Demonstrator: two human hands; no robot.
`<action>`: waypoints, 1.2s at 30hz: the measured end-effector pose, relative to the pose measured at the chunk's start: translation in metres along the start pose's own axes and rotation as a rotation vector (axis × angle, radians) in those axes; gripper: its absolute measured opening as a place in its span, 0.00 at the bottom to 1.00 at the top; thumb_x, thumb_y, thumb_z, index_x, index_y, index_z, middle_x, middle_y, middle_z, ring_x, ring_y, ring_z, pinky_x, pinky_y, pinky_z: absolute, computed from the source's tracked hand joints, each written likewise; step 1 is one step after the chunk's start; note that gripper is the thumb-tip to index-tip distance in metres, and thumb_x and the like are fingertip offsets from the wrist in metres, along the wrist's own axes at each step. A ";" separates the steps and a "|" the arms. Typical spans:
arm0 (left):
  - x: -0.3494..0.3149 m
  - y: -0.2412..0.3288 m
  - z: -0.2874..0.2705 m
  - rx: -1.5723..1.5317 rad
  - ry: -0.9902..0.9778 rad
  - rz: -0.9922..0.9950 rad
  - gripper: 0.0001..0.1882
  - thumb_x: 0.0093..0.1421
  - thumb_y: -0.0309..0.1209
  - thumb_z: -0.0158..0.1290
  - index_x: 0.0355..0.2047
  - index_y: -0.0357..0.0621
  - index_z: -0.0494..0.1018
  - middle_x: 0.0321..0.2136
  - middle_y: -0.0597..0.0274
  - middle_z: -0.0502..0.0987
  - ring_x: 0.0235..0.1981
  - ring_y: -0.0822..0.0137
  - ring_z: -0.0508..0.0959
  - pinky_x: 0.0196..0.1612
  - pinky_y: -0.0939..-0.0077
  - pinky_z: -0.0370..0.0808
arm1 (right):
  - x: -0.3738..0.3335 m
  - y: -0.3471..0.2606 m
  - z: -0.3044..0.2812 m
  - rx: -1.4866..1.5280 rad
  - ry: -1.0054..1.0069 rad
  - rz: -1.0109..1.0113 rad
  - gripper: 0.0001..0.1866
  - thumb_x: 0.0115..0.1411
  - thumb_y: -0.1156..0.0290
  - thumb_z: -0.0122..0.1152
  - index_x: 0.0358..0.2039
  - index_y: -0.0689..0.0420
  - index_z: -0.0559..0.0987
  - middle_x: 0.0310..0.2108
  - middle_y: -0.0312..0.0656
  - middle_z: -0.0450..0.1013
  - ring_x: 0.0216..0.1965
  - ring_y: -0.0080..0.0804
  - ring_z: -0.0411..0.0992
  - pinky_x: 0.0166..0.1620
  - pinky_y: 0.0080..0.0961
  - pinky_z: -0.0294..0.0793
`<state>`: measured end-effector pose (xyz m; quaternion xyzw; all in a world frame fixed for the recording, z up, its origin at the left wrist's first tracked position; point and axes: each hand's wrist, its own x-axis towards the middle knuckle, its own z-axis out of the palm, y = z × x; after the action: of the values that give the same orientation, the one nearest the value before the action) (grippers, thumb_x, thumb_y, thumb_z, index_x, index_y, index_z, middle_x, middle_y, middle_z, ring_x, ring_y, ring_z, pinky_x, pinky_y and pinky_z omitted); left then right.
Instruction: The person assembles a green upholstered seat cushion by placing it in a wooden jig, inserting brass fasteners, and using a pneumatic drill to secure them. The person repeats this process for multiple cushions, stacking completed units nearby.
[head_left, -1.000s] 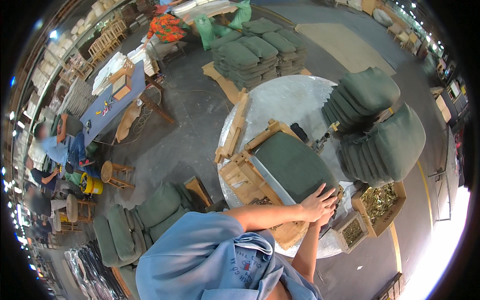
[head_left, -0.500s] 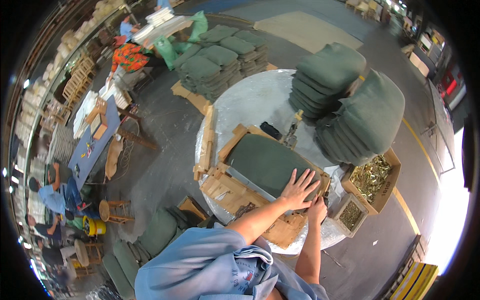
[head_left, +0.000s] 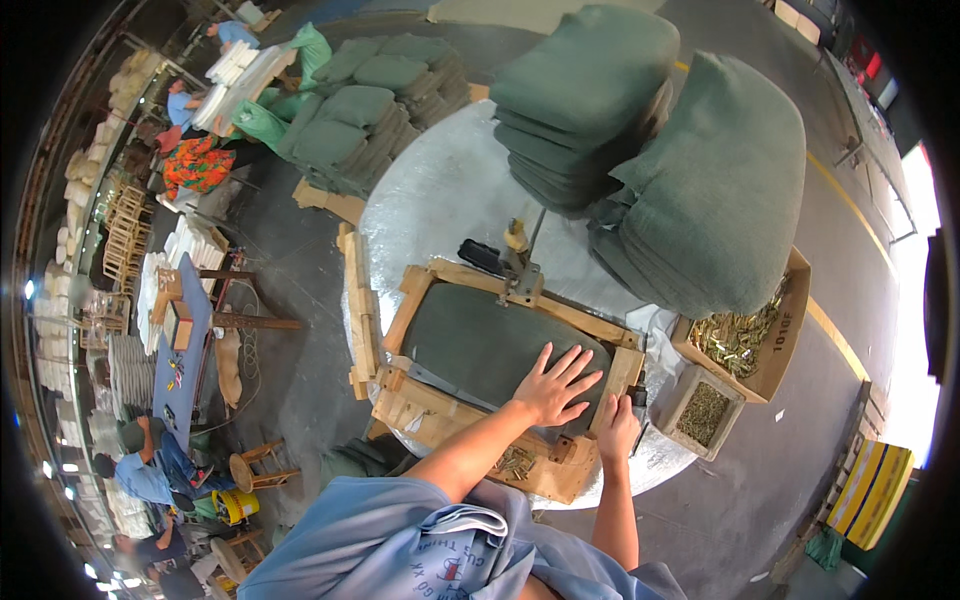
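Observation:
My left hand [head_left: 556, 385] lies flat with fingers spread on a dark green fabric-covered seat pad [head_left: 470, 335]. The pad rests inside a wooden frame jig [head_left: 410, 300] on a round table. At the jig's right corner my right hand [head_left: 618, 430] is closed round a black handle [head_left: 640, 397], most of which my fingers hide. A metal clamp [head_left: 522, 283] with a yellowish tip stands upright at the jig's far rail. Small metal pieces [head_left: 514, 463] lie in a recess of the jig's near side, beside my left forearm.
Two tall stacks of green pads [head_left: 585, 85] stand behind the jig on the plastic-wrapped table [head_left: 430, 215]. To the right are a cardboard box of brass-coloured pieces [head_left: 735, 335] and a smaller tray [head_left: 700, 412]. Further left, people work around a blue-topped table [head_left: 185, 370].
The view has shifted closer, so the jig and stacks look larger. My left hand is still spread on the pad, and my right is still at the jig's right corner.

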<state>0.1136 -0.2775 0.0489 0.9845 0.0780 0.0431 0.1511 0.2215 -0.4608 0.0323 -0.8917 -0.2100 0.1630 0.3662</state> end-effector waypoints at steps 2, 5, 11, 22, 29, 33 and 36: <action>0.000 -0.004 0.011 -0.015 -0.033 0.001 0.38 0.70 0.58 0.52 0.78 0.67 0.61 0.82 0.54 0.51 0.82 0.50 0.51 0.76 0.21 0.45 | -0.002 0.003 0.005 0.015 -0.003 0.027 0.18 0.79 0.59 0.52 0.34 0.59 0.72 0.27 0.62 0.76 0.33 0.70 0.76 0.32 0.57 0.70; -0.002 -0.004 0.026 0.016 -0.164 -0.020 0.37 0.71 0.57 0.52 0.78 0.66 0.62 0.82 0.53 0.51 0.82 0.49 0.50 0.76 0.20 0.45 | -0.007 0.004 0.016 0.058 0.080 -0.039 0.15 0.78 0.61 0.52 0.38 0.59 0.75 0.28 0.62 0.78 0.32 0.69 0.79 0.33 0.58 0.74; 0.000 -0.005 0.027 -0.014 0.016 0.010 0.31 0.73 0.51 0.51 0.73 0.58 0.70 0.80 0.53 0.56 0.82 0.50 0.52 0.75 0.21 0.49 | -0.002 -0.007 0.019 -0.070 0.044 0.045 0.19 0.78 0.56 0.53 0.35 0.58 0.74 0.27 0.63 0.78 0.33 0.70 0.78 0.35 0.62 0.73; -0.058 -0.072 -0.071 -0.116 0.437 -0.358 0.29 0.59 0.37 0.63 0.60 0.44 0.73 0.66 0.44 0.70 0.67 0.37 0.69 0.67 0.27 0.61 | -0.002 -0.059 0.006 -0.102 0.165 -0.318 0.09 0.75 0.67 0.57 0.42 0.60 0.78 0.37 0.51 0.76 0.42 0.55 0.73 0.48 0.47 0.73; -0.175 -0.191 -0.072 -0.159 0.331 -0.979 0.41 0.69 0.40 0.58 0.75 0.29 0.58 0.75 0.29 0.59 0.78 0.36 0.57 0.79 0.44 0.57 | 0.087 -0.090 0.033 -0.017 0.406 -0.456 0.07 0.73 0.71 0.58 0.46 0.58 0.79 0.43 0.50 0.78 0.48 0.57 0.75 0.52 0.48 0.75; -0.171 -0.175 -0.069 -0.217 0.317 -0.836 0.34 0.71 0.36 0.54 0.71 0.26 0.64 0.70 0.27 0.67 0.71 0.34 0.69 0.73 0.47 0.68 | 0.106 -0.083 0.067 -0.128 0.265 -0.360 0.10 0.73 0.67 0.58 0.50 0.55 0.80 0.47 0.49 0.80 0.54 0.53 0.77 0.60 0.47 0.73; -0.185 -0.180 -0.062 0.033 0.317 -0.674 0.28 0.71 0.35 0.53 0.65 0.26 0.70 0.64 0.29 0.75 0.63 0.34 0.77 0.65 0.47 0.76 | 0.103 -0.095 0.082 -0.285 0.221 -0.420 0.14 0.74 0.59 0.56 0.52 0.52 0.81 0.49 0.46 0.80 0.56 0.49 0.77 0.65 0.49 0.69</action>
<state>-0.1006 -0.1211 0.0420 0.8871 0.4207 0.1414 0.1269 0.2491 -0.3008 0.0311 -0.8836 -0.3698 -0.0460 0.2835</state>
